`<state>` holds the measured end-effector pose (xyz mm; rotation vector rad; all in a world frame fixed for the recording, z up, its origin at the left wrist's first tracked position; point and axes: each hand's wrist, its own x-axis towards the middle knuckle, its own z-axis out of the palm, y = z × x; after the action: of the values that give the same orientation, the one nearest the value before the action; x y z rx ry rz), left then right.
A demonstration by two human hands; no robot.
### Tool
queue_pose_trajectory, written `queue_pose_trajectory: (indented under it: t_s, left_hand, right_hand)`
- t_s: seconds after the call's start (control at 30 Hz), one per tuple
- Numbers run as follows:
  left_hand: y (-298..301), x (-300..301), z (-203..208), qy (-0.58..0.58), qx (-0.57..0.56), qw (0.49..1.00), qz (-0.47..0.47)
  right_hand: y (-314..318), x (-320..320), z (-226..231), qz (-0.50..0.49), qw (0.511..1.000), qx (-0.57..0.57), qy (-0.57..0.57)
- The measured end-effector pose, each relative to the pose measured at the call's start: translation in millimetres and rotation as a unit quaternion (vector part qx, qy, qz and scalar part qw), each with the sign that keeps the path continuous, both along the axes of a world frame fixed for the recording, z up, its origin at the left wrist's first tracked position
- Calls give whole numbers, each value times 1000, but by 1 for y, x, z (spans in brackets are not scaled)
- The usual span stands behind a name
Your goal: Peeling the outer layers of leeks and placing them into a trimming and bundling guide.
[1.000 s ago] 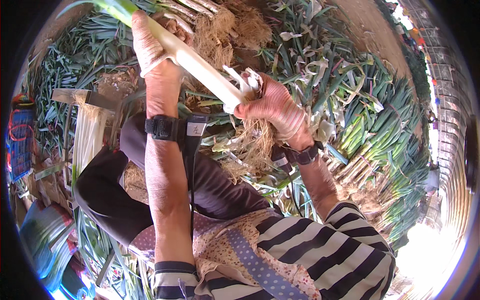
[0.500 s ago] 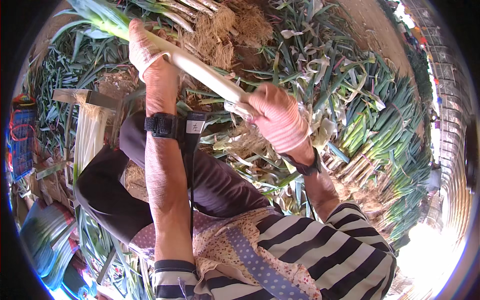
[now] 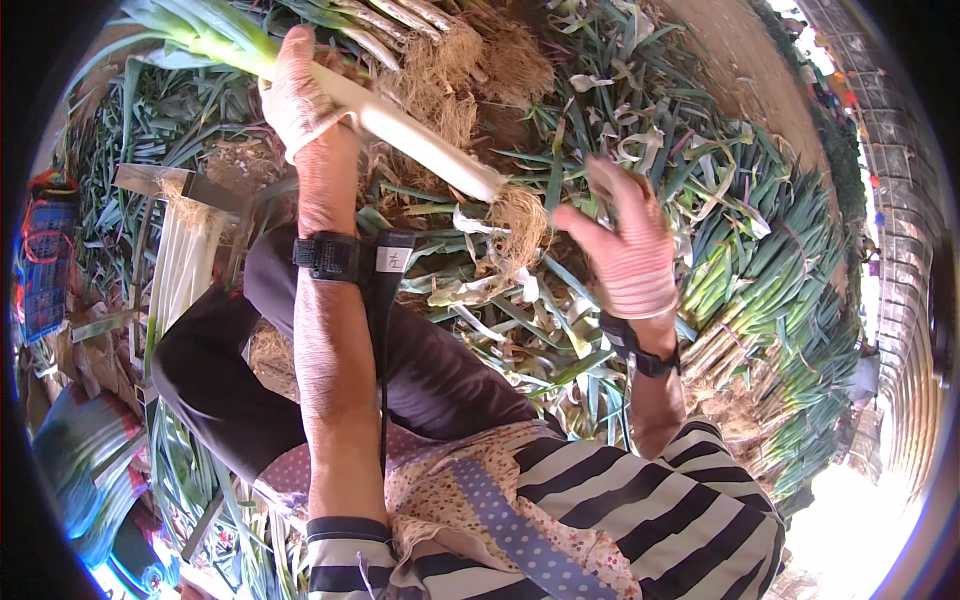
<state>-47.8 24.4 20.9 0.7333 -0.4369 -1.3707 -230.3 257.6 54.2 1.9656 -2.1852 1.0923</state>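
Observation:
My left hand (image 3: pixel 300 98), in a pale glove with bare fingertips, is closed around a green onion (image 3: pixel 425 140) near where its white stalk turns to green leaves. The stalk slants down to the right, and its tan root tuft (image 3: pixel 520 222) hangs at the lower end. My right hand (image 3: pixel 628 240) wears a similar glove and is apart from the onion, just right of the roots. Its fingers are spread with nothing in them. Loose peeled skins and leaves lie on the ground below the roots.
White-stalked green onions (image 3: pixel 185 265) rest in a metal frame (image 3: pixel 175 188) at the left. Rooted, unpeeled onions (image 3: pixel 440 60) lie at the far side. Several bundles (image 3: pixel 770 270) are piled at the right. A blue crate (image 3: pixel 48 265) stands at the left edge.
My right hand has let go of the stalk's root end and moved right, its fingers opening. The root tuft now shows. My left hand keeps its hold, shifted slightly.

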Motion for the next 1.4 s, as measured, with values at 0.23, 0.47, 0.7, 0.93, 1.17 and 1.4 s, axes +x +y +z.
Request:
queue_pose_trajectory:
  t_s: [0.23,0.47,0.7,0.93,1.17,1.4]
  left_hand:
    - [24,-1,-3,155,-78,964,-200]
    - [23,37,1,92,-135,974,-154]
    - [24,47,10,92,-62,993,-51]
    - [41,78,6,-93,-68,971,208]
    - [111,90,97,131,54,982,124]
    - [149,242,141,80,-113,884,446]
  right_hand:
    - [-73,71,-46,36,990,121,65]
    - [34,24,-172,-8,931,314,184]
    - [159,-75,-215,-54,724,683,82]
    - [31,20,-67,-180,957,216,66]
    - [-54,129,-9,-9,969,23,246]
    - [-54,137,-35,-118,939,208,249]
